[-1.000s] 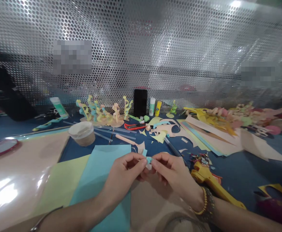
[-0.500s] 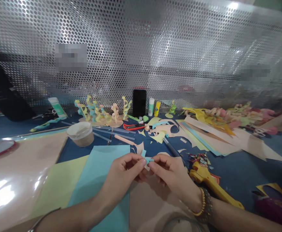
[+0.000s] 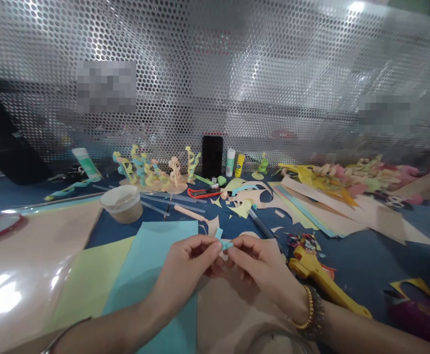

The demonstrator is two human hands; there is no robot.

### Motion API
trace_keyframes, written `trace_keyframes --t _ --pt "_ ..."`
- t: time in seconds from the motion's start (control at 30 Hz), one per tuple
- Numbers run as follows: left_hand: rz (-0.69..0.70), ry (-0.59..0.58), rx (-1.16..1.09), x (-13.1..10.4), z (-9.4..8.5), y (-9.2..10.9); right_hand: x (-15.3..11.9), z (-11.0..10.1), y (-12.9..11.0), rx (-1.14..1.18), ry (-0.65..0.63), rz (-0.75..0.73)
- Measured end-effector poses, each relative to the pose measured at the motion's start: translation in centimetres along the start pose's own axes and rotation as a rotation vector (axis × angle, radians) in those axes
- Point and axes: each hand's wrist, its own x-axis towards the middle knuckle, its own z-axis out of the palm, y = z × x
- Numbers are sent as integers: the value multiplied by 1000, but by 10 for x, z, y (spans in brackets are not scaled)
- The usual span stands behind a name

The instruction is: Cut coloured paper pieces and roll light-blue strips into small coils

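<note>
Between my two hands is a small folded blue paper strip (image 3: pixel 225 244), one end of it sticking up. My left hand (image 3: pixel 196 260) pinches its left side between thumb and forefinger. The thumb and forefinger of my right hand (image 3: pixel 257 260) close on its right end. The fingertips of both hands are nearly touching, and the lower fingers are curled and partly hidden. Below the hands lie a blue sheet (image 3: pixel 163 260) at the left and a beige sheet (image 3: pixel 218 309) at the right.
A plastic tub (image 3: pixel 122 204), curly paper figures (image 3: pixel 152 172), a red cutter (image 3: pixel 203 191), a black phone (image 3: pixel 212 156) and glue sticks (image 3: pixel 230 163) stand or lie behind. A yellow tool (image 3: pixel 325 282) is at right, near paper scraps (image 3: pixel 242 209). A perforated metal panel (image 3: pixel 170 78) rises behind.
Both hands stay almost in place on the blue strip. Its folded part between the fingertips has shifted very slightly.
</note>
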Motion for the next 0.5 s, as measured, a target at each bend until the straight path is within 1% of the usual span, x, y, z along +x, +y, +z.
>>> trace_keyframes --t 0.2,0.5 --pt "1 8 27 0 1 2 3 -2 1 -7 25 -11" --pt "2 15 19 -1 1 2 0 -2 -1 -111 47 -88"
